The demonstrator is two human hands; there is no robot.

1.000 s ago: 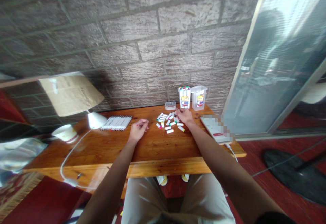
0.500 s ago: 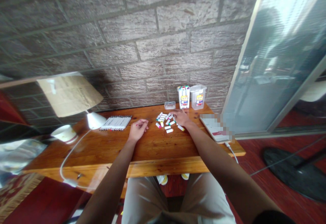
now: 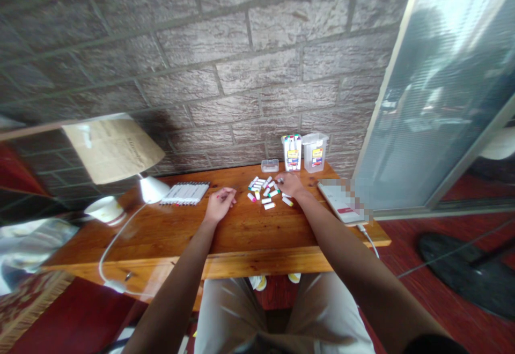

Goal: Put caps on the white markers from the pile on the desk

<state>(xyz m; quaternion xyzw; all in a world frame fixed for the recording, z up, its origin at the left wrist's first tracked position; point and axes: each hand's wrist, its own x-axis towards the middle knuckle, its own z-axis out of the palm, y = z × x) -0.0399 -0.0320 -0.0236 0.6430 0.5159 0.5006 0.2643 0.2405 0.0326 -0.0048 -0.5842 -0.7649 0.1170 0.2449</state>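
Note:
My right hand (image 3: 291,184) is at the right side of a loose pile of short white marker caps (image 3: 269,206) with coloured ends. Its fingers are closed, and a small whitish piece, seemingly one of these caps, shows at the fingertips. To the left of the pile, my left hand (image 3: 219,205) rests on the tabletop with its fingers curled. A small reddish spot shows at those fingers, but what they hold, if anything, is hidden. Farther left lies a row of white markers (image 3: 185,193) with dark ends, side by side.
Behind the caps stand a clear box full of markers (image 3: 292,153), a second clear box (image 3: 315,153) and a small clear lid (image 3: 269,166). A laptop-like slab (image 3: 340,201) lies right on the wooden table (image 3: 257,236). A lamp (image 3: 116,150) and a paper cup (image 3: 105,211) stand left.
My right hand's fingers have drawn together at the pile's edge, and a whitish piece now shows at the tips. My left hand stays put. The view has shifted slightly.

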